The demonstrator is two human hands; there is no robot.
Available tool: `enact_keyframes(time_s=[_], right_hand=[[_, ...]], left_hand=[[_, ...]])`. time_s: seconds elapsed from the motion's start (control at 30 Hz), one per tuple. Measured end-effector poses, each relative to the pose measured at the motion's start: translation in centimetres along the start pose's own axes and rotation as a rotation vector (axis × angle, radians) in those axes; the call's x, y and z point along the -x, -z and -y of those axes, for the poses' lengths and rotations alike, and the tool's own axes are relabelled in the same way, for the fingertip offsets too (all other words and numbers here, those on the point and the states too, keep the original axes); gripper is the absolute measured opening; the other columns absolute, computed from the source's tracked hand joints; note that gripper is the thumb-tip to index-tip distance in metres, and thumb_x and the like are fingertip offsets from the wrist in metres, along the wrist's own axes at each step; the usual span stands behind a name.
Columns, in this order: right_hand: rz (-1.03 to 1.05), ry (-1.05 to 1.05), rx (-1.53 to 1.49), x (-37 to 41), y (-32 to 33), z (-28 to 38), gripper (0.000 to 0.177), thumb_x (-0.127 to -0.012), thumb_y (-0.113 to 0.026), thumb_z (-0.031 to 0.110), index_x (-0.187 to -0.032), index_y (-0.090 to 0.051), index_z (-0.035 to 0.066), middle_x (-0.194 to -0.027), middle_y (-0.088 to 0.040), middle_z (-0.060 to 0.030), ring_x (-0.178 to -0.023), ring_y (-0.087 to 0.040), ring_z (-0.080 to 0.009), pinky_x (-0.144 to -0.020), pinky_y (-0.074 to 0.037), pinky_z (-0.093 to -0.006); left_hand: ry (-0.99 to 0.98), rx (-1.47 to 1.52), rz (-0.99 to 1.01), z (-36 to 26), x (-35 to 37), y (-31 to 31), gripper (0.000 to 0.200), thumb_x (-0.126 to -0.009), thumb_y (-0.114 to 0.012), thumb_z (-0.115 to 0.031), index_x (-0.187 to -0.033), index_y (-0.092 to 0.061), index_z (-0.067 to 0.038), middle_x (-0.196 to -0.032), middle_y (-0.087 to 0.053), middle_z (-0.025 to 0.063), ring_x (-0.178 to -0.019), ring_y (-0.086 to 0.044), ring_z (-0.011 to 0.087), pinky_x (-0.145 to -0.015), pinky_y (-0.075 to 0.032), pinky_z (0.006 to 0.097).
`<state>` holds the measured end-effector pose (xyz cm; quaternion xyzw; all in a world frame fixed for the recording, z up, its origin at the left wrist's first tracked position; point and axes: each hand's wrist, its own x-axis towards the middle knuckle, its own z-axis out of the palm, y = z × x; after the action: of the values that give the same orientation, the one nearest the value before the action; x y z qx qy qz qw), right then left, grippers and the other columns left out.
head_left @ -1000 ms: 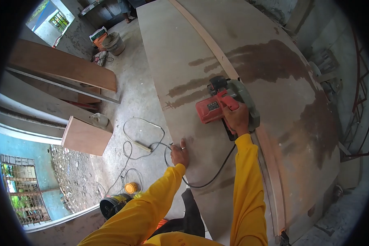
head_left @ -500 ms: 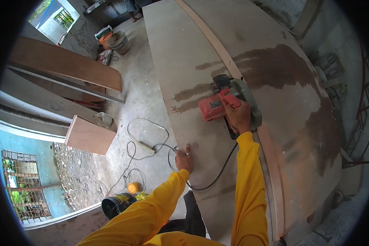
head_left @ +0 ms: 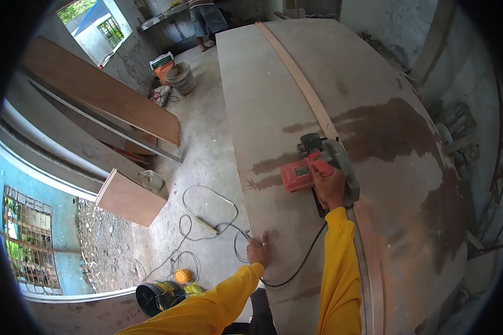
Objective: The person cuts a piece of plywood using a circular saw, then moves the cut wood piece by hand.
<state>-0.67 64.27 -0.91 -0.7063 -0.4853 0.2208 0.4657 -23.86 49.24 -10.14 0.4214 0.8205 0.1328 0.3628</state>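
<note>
My right hand [head_left: 330,188] is wrapped round the handle of a red and grey circular saw [head_left: 297,176], which rests on a large plywood sheet [head_left: 274,72]. The saw sits against a long, narrow wooden strip [head_left: 296,75] running lengthwise over the sheet; its blade is hidden. From the saw's rear a black cord [head_left: 304,262] loops over the sheet and passes beneath my left wrist. At the sheet's left edge, my left hand [head_left: 258,251] grips the edge, thumb on top and fingers curled, partly hidden. Dark wet-looking stains [head_left: 374,131] spread across the surface ahead and to the right.
Cable loops and a pale connector [head_left: 207,225] lie on the concrete floor at left. A black bucket [head_left: 151,298] stands near a yellow round container [head_left: 183,276]. Boards [head_left: 112,100] lean at left, beside a white jug [head_left: 151,180]. Another person [head_left: 207,25] stands at the far end.
My view has tilted up, so the scene sits lower and more of the far person shows. Both hands keep their holds; the saw stays at nearly the same place on the sheet.
</note>
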Motion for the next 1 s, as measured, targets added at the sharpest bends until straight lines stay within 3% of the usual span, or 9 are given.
enact_keyframes(time_s=[0.23,0.5,0.6,1.0], right_hand=[[0.049,-0.031,0.001,-1.9,-0.9,0.4,0.024,-0.075,-0.067,0.018,-0.08,-0.063,-0.005,-0.069,-0.064,-0.0195,-0.066,-0.065,-0.0339,-0.062,-0.049,-0.0352],[0.03,0.017,-0.005,-3.0,-1.8,0.4,0.025,-0.075,-0.068,0.02,-0.079,-0.064,-0.004,-0.073,-0.064,-0.0218,-0.078,-0.064,-0.0402,-0.064,-0.05,-0.037],[0.041,-0.064,0.046,-3.9,-2.5,0.5,0.026,-0.075,-0.068,0.021,-0.08,-0.064,-0.004,-0.074,-0.065,-0.0218,-0.078,-0.065,-0.0392,-0.065,-0.051,-0.0371],[0.047,-0.067,0.016,-5.9,-3.7,1.3,0.028,-0.075,-0.068,0.021,-0.08,-0.063,-0.005,-0.074,-0.066,-0.0206,-0.076,-0.067,-0.0361,-0.067,-0.052,-0.0367]], left_hand=[[-0.013,-0.003,0.021,0.0,0.2,0.2,0.07,-0.089,-0.044,-0.06,-0.11,-0.044,0.006,-0.102,-0.058,0.0342,-0.101,-0.055,0.0502,-0.088,-0.042,0.0502],[0.0,-0.054,-0.007,-0.1,0.7,0.5,0.072,-0.089,-0.044,-0.061,-0.111,-0.044,0.007,-0.102,-0.058,0.0341,-0.1,-0.055,0.0497,-0.087,-0.042,0.0514],[-0.001,-0.054,0.015,0.2,0.3,0.4,0.073,-0.089,-0.043,-0.061,-0.113,-0.043,0.008,-0.102,-0.058,0.0344,-0.1,-0.055,0.0497,-0.087,-0.042,0.0517],[-0.009,-0.087,0.013,0.8,0.6,0.5,0.073,-0.089,-0.043,-0.06,-0.115,-0.044,0.008,-0.105,-0.058,0.0342,-0.102,-0.055,0.0495,-0.088,-0.043,0.0502]])
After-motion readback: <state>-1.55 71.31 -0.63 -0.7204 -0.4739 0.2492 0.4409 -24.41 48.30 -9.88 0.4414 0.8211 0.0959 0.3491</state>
